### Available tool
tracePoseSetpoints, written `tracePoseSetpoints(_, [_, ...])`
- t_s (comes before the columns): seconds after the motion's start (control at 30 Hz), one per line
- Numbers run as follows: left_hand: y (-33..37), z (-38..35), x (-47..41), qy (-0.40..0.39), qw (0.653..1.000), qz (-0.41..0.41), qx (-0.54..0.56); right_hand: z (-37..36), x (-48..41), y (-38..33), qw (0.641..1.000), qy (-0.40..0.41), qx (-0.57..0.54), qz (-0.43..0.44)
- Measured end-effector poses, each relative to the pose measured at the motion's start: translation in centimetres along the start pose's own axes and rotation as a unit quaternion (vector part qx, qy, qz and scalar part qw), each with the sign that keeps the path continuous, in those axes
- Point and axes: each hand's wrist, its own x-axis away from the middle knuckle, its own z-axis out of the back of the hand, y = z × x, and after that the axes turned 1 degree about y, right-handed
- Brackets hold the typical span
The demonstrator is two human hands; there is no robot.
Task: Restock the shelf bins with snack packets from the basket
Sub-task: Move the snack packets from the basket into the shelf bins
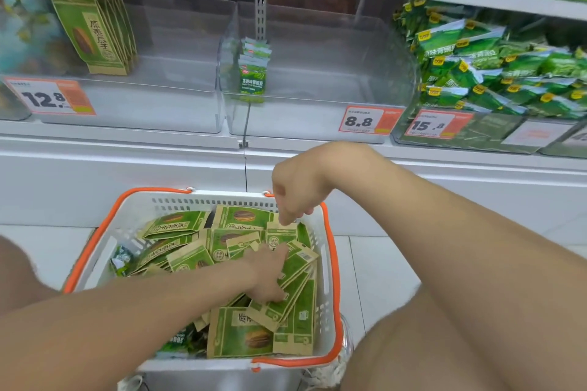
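Note:
A white basket with orange rim (pixel 333 267) sits on the floor in front of me, full of green-and-tan snack packets (pixel 241 333). My left hand (pixel 270 276) reaches into the pile and grips a fanned stack of packets (pixel 295 289) near the basket's right side. My right hand (pixel 295 197) hovers over the far right of the basket, its fingertips pinching the top edge of one packet (pixel 281 232). On the shelf above, a clear bin (pixel 178 98) holds several matching packets (pixel 92 28) standing at its left side.
The middle clear bin (pixel 317 117) holds a few small green packets (pixel 254 70). A bin at the right is heaped with bright green packets (pixel 495 73). Price tags read 12.8 (pixel 47 98), 8.8 (pixel 362 120) and 15.8 (pixel 432 125). My knees flank the basket.

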Motion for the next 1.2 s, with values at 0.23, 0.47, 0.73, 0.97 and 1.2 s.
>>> tracePoseSetpoints(0.23, [-0.8, 7.0, 1.9, 0.055, 0.989, -0.023, 0.133, 0.6, 0.0, 1.0, 1.0, 0.013, 0.017, 0.005])
tracePoseSetpoints(0.47, [-2.9, 14.4, 7.3, 0.188, 0.939, 0.005, 0.286, 1.8, 0.4, 0.6, 0.992, 0.118, 0.012, 0.031])
tracePoseSetpoints(0.73, [-6.9, 17.1, 9.6, 0.261, 0.722, -0.09, 0.634, 2.7, 0.2, 0.7, 0.872, 0.231, -0.419, 0.101])
tracePoseSetpoints(0.97, [-7.4, 16.4, 9.7, 0.312, 0.663, -0.067, 0.677, 3.1, -1.6, -0.2, 0.826, 0.227, -0.502, 0.118])
tracePoseSetpoints(1.2, [-8.6, 19.3, 11.6, 0.369, 0.562, -0.057, 0.738, 4.7, -3.3, -2.6, 0.758, 0.305, -0.558, 0.146])
